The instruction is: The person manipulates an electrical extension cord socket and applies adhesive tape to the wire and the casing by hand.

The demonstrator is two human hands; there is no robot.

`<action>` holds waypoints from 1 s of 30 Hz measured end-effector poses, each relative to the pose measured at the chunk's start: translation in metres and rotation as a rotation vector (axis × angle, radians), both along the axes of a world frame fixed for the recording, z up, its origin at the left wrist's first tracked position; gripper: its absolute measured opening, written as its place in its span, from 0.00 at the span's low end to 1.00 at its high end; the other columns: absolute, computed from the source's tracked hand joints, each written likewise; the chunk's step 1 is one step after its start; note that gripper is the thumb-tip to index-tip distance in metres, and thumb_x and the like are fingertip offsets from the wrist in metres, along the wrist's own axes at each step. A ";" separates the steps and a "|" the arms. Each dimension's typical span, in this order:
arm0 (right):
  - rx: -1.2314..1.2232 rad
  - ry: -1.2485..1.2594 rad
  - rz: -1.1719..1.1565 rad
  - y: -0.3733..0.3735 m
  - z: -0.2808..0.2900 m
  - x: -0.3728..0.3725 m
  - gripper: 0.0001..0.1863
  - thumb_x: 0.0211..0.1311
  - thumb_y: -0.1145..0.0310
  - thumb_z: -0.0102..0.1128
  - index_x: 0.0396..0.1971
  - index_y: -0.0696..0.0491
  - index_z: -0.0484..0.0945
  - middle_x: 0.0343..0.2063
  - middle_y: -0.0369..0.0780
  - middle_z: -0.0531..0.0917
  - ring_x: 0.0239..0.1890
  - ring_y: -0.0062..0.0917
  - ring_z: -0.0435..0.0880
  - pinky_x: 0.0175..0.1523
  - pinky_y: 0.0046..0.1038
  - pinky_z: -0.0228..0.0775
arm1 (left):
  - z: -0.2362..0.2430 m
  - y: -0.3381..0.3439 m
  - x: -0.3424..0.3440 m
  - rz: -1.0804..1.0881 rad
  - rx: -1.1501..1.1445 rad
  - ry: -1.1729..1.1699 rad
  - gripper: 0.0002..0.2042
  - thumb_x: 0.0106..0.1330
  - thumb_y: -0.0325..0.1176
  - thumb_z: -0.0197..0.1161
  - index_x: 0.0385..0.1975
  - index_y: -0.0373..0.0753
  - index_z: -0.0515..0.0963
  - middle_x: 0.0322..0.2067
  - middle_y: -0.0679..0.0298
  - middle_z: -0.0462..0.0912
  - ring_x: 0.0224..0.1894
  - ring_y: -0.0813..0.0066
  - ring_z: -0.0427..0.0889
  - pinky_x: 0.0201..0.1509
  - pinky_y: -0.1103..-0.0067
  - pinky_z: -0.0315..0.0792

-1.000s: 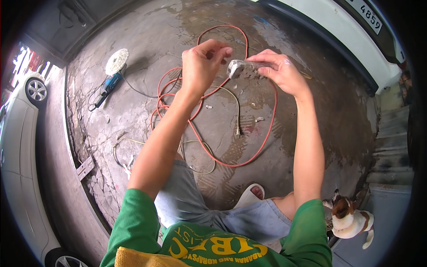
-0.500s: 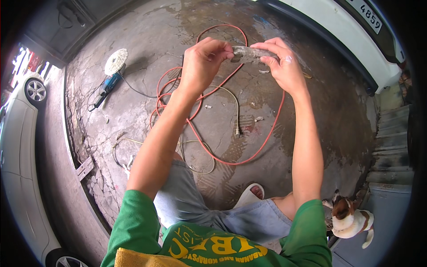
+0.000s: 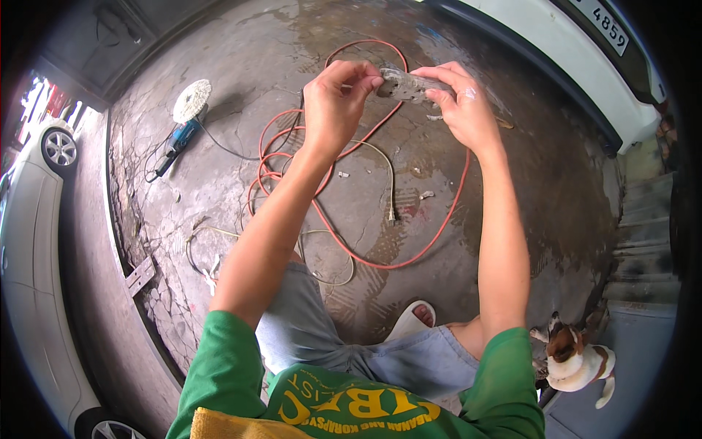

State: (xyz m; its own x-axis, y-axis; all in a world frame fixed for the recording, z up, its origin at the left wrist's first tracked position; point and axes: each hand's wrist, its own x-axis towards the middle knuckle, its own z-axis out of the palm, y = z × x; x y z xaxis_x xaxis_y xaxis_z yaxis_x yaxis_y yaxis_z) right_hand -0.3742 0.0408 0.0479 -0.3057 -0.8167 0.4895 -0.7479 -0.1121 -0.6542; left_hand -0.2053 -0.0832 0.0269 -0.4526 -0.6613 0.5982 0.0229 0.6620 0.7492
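Note:
I hold a dirty grey socket block (image 3: 406,85) of an extension lead up in front of me with both hands. My left hand (image 3: 335,104) pinches its left end with thumb and fingers. My right hand (image 3: 463,104) grips its right end from the side. An orange cable (image 3: 344,241) runs from the block down to loose loops on the wet concrete floor (image 3: 526,190) below my arms. A thin pale cord with a plug (image 3: 391,212) lies among the loops.
A blue polishing machine with a white fluffy pad (image 3: 186,117) lies on the floor at the left. A white car (image 3: 33,241) stands at the left edge, another white vehicle (image 3: 585,51) at the top right. A small brown and white dog (image 3: 574,362) sits by my right side near steps (image 3: 643,249).
Both hands have lifted the socket block higher and farther from me, and turned it so its flat face shows. The cable loops on the floor shifted slightly.

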 end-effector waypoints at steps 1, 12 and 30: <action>0.012 0.022 -0.011 -0.001 -0.003 -0.001 0.17 0.59 0.83 0.54 0.46 0.52 0.82 0.38 0.41 0.80 0.42 0.30 0.81 0.50 0.27 0.72 | 0.000 0.001 -0.002 0.008 0.055 0.015 0.06 0.62 0.26 0.67 0.37 0.36 0.83 0.28 0.69 0.84 0.28 0.85 0.77 0.34 0.86 0.70; 0.041 -0.670 0.124 0.000 -0.028 -0.017 0.18 0.70 0.71 0.53 0.58 0.58 0.74 0.48 0.35 0.81 0.47 0.18 0.77 0.55 0.22 0.69 | 0.004 0.000 0.004 -0.041 0.184 0.131 0.08 0.63 0.25 0.66 0.41 0.35 0.84 0.34 0.68 0.86 0.34 0.84 0.81 0.39 0.85 0.74; 0.099 -0.817 0.186 -0.003 -0.028 -0.002 0.21 0.70 0.67 0.56 0.59 0.60 0.72 0.44 0.34 0.81 0.44 0.16 0.76 0.50 0.22 0.68 | 0.013 0.018 -0.002 0.079 -0.080 0.140 0.06 0.56 0.24 0.70 0.33 0.36 0.84 0.31 0.65 0.83 0.31 0.77 0.82 0.36 0.80 0.76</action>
